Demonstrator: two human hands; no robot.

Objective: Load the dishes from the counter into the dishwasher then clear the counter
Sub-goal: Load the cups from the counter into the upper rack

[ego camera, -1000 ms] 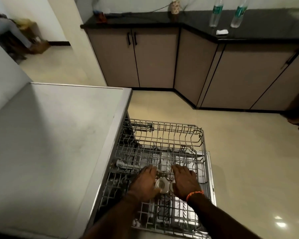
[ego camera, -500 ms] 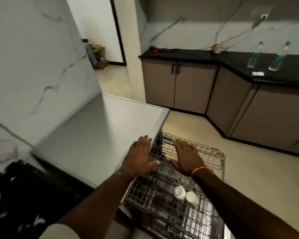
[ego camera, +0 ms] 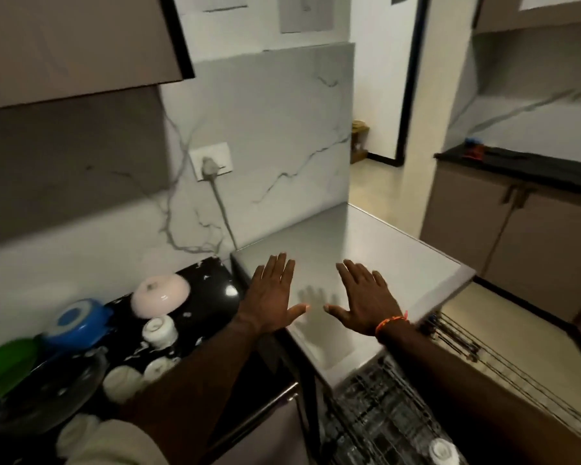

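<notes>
Both hands are empty, fingers straight and spread wide: the left hand and the right hand, with an orange thread band at its wrist, hover side by side above the grey top of the dishwasher; whether they touch it I cannot tell. The step in hand looks like going for the next dish, so the left hand is best placed to swing left to the black speckled surface.

There, just left of the left hand, sits a pale pink rounded dish turned upside down, with a small white cup near it, more small white cups nearer, a blue bowl, a green dish and a clear glass plate further left. Taking the pink dish first would likely be easiest; the stacked pieces are crowded and could knock together.

The pulled-out wire rack lies near right, below the right arm, with one small white cup already in it. A grey plug and cable hang on the marble wall behind.
</notes>
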